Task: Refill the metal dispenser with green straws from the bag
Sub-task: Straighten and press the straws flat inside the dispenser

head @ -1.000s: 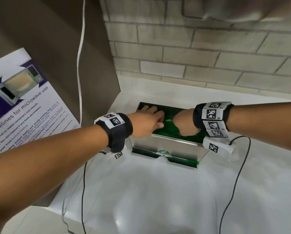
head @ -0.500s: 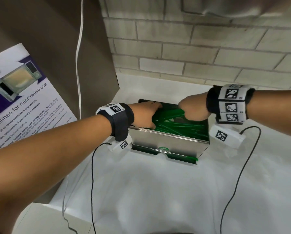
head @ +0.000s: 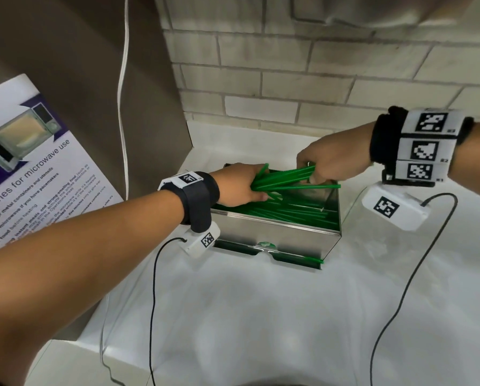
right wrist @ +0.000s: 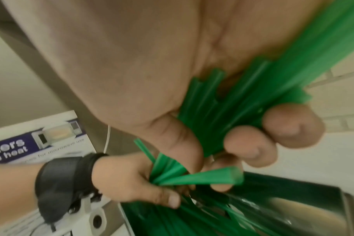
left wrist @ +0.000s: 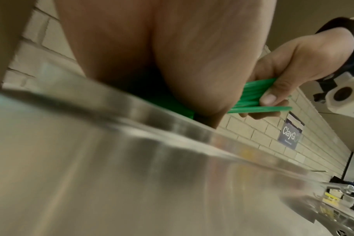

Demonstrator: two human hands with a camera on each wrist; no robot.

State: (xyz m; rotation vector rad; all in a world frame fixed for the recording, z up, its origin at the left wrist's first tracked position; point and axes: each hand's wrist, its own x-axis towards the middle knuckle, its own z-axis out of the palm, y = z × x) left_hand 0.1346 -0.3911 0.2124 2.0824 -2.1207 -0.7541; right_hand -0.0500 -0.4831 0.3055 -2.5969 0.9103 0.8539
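Note:
The open-topped metal dispenser (head: 277, 232) stands on the white counter against the brick wall, with several green straws (head: 289, 211) lying inside it. Above its top a bundle of green straws (head: 286, 178) is lifted at a slant. My left hand (head: 240, 188) grips the bundle's left end, fingers curled around it (right wrist: 139, 180). My right hand (head: 322, 165) grips the right end between thumb and curled fingers (left wrist: 273, 89). One straw (head: 312, 259) lies in the dispenser's front slot. The bag is not in view.
A microwave-use poster (head: 30, 168) leans on a brown panel at the left, with a white cable (head: 123, 79) hanging beside it. Black sensor cables (head: 417, 263) trail over the white counter (head: 261, 316). The brick wall (head: 316, 65) stands close behind the dispenser.
Both hands were down inside the dispenser on the straws; they have since closed on a bundle and raised it above the rim, the right hand moving up and to the right.

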